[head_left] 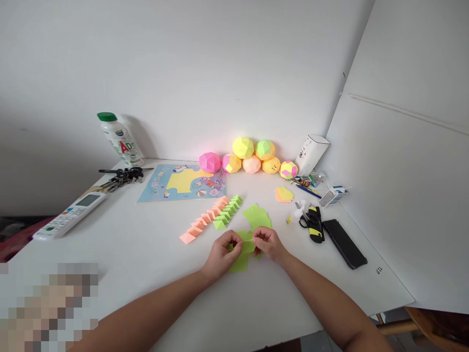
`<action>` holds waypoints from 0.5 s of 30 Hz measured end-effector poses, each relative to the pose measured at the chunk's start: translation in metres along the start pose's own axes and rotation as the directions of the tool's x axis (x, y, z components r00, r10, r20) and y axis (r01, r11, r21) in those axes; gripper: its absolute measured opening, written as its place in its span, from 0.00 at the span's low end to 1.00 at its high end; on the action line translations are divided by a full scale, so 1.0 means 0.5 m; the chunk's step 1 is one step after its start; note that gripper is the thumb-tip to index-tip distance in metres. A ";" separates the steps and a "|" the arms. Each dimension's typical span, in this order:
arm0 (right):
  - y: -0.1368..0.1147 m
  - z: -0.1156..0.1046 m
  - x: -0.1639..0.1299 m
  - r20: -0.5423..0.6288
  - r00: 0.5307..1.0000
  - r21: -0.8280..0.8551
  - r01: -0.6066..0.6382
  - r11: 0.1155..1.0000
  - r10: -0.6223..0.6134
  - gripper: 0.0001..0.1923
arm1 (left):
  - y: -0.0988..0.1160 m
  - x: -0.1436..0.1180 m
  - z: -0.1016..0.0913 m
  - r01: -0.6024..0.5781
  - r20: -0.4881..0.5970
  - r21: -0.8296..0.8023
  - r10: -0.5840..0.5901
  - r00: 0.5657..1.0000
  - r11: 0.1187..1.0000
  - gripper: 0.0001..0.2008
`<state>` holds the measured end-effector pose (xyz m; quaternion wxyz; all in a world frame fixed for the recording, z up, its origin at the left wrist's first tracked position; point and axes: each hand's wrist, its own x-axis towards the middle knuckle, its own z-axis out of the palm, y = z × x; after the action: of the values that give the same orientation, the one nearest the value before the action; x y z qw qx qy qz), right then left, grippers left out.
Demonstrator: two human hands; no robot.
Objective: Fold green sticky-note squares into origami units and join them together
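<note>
Between my two hands is a small piece of green paper (pixel 248 246), pinched at both ends. My left hand (pixel 223 252) grips its left side with thumb and fingers, while my right hand (pixel 269 243) pinches the right side. Under my hands a green sheet (pixel 240 265) lies on the table, and more green sheets (pixel 257 216) are fanned out just beyond. Farther left stand two rows of folded paper pieces, one of orange pieces (pixel 201 222) and one of green pieces (pixel 227 213).
Several faceted paper balls (pixel 243 147) are stacked against the wall. A printed board (pixel 154 188), a bottle (pixel 122 142), keys (pixel 120 181) and a remote control (pixel 69 215) are on the left. To the right are a box cutter (pixel 315 225), a black phone (pixel 344 243) and yellow paper (pixel 285 193).
</note>
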<state>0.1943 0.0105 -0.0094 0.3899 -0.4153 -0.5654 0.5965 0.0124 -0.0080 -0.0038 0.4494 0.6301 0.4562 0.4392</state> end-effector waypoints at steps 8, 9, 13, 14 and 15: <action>-0.001 -0.003 0.004 -0.025 1.000 0.056 0.003 0.998 -0.001 0.10 | 0.000 -0.003 -0.003 0.042 -0.033 -0.080 -0.045 0.998 0.996 0.08; -0.002 -0.003 0.004 -0.029 1.000 0.059 0.003 0.998 -0.001 0.10 | 0.001 -0.003 -0.003 0.044 -0.033 -0.091 -0.047 0.998 0.995 0.08; -0.003 -0.001 0.004 -0.015 1.000 0.034 -0.005 0.999 0.006 0.11 | 0.002 -0.001 -0.004 0.042 0.031 -0.087 -0.039 0.999 0.995 0.09; -0.003 0.000 0.004 -0.005 1.000 0.023 -0.007 1.000 0.007 0.11 | 0.002 0.000 -0.004 0.040 0.050 -0.071 -0.036 0.998 0.997 0.09; -0.003 0.001 0.003 0.004 1.000 0.012 -0.008 1.000 0.007 0.11 | 0.002 0.000 -0.003 0.035 0.058 -0.050 -0.032 0.998 0.998 0.09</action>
<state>0.1934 0.0120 -0.0078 0.3891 -0.4140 -0.5610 0.6021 0.0110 -0.0077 -0.0024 0.4855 0.6230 0.4425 0.4247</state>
